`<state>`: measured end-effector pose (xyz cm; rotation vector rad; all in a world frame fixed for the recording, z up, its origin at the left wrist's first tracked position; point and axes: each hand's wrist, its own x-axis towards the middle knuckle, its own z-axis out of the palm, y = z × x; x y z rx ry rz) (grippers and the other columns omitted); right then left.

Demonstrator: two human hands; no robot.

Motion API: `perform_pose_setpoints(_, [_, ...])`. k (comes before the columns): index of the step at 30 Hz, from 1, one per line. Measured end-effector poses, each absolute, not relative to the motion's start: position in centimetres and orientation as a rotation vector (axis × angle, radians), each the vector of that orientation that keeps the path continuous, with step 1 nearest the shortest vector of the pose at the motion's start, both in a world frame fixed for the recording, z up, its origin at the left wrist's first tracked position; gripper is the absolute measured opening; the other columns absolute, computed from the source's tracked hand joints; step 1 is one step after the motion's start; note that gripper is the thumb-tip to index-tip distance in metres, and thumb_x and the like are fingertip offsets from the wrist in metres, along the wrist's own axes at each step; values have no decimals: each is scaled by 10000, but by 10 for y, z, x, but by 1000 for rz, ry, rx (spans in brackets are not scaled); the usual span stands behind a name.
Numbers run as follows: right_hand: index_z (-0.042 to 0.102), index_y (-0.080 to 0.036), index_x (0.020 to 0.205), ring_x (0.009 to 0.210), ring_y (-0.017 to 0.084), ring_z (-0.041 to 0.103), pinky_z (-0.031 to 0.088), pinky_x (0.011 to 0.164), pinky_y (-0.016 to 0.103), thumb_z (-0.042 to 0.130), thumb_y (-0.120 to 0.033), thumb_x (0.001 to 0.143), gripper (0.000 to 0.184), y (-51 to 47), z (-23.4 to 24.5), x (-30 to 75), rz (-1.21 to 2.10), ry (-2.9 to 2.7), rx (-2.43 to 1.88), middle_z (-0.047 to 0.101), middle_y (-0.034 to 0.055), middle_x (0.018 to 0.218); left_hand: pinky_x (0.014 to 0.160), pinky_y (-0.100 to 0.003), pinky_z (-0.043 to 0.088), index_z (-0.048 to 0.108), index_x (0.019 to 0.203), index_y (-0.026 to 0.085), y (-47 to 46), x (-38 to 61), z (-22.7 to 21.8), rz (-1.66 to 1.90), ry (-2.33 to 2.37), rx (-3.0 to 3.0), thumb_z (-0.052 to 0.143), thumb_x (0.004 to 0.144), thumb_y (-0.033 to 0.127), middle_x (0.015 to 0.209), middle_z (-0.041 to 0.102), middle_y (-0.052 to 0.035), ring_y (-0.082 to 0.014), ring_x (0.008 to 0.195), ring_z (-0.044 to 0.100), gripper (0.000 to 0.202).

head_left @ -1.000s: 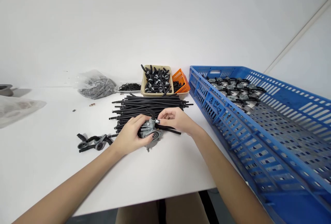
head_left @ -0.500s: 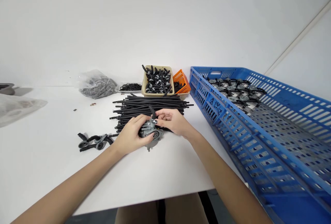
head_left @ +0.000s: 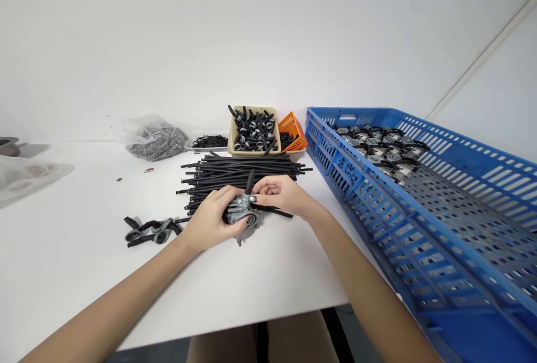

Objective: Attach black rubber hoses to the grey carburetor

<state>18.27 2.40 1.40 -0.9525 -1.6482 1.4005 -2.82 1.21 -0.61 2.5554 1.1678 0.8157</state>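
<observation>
1. Left hand (head_left: 212, 220) gripped a grey metal valve body (head_left: 242, 216) on the white table (head_left: 84, 251), fingers wrapped around it.
2. Right hand (head_left: 280, 194) pinched a thin black hose (head_left: 274, 211) at the valve, fingertips together.
3. A pile of black hoses (head_left: 235, 173) lay just behind; a blue crate (head_left: 440, 223) stood to the right.

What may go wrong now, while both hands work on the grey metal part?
The left hand grips the metal part near the stacked black tubes; a push may scatter them. The thin tube pinched by the right hand might kink or slip.
</observation>
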Motion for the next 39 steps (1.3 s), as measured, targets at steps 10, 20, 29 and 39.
perform_pose_setpoints(10, [649,-145,791,626,99,518,447,608,245,777,-360,664,281,26,10,184,1371,-1652,-948,583,-14,677,867,-348,480,566,1073,193,13,-28,-8,818,1167,2548,577,772,337,1032,649,-60,-230,969,604,334])
perform_pose_setpoints(20, [667,-149,879,630,100,403,382,603,251,688,-473,758,347,23,1,170,1286,-1770,-860,439,-34,683,894,-370,476,564,1119,184,14,-29,-11,840,1152,2556,582,786,352,1036,635,-75,-253,1006,599,374])
perform_pose_setpoints(29, [628,-162,864,632,98,422,390,611,246,804,-422,637,387,25,-6,162,1269,-1642,-897,451,-45,693,877,-366,468,565,1078,196,12,-28,-6,817,1127,2528,584,786,349,1045,639,-71,-239,973,596,330])
perform_pose_setpoints(39, [646,-164,800,732,131,472,444,680,272,751,-530,673,402,26,-1,168,1245,-1726,-847,496,16,834,869,-347,474,567,1080,189,13,-29,-7,847,1108,2585,592,777,342,1037,651,-66,-236,961,614,341])
